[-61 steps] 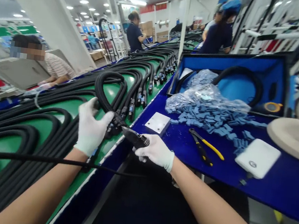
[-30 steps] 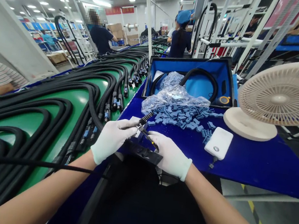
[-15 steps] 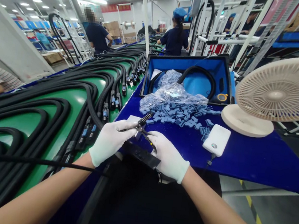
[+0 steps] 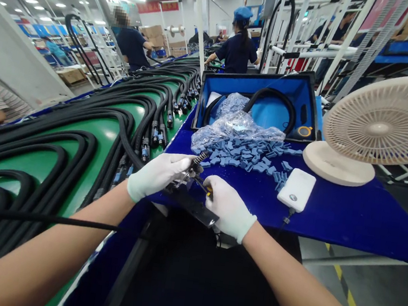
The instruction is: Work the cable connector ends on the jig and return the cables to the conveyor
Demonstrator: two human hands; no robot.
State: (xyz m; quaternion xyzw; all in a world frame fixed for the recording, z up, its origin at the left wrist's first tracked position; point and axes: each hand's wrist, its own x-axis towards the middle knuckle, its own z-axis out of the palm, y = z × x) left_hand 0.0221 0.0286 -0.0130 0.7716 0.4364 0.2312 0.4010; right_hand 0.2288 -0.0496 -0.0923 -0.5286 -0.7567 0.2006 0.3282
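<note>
My left hand [image 4: 161,175], in a white glove, is closed on a small black fitting with a metal spring [image 4: 200,158] at its upper end. In my right hand [image 4: 229,207], also gloved, is a slim hand tool [image 4: 208,191] with black and yellow on its handle; its tip meets the fitting beside my left fingertips. The exact kind of tool is hard to make out. Under both hands lies a black flat bar-like fixture [image 4: 198,211]. Just beyond them, small blue plastic clips [image 4: 243,154] are heaped on the blue tabletop [image 4: 338,216].
Black corrugated hoses [image 4: 84,145] with fittings cover the green bench on the left. A clear plastic bag [image 4: 234,122] spills from a blue bin [image 4: 269,114]. To the right stand a white power bank [image 4: 297,189] and a beige fan [image 4: 376,128]. Two people work farther back.
The tool and my right hand have shifted slightly, and its fingers are curled more around the handle. My left hand has turned a little over the fitting. The view has moved slightly.
</note>
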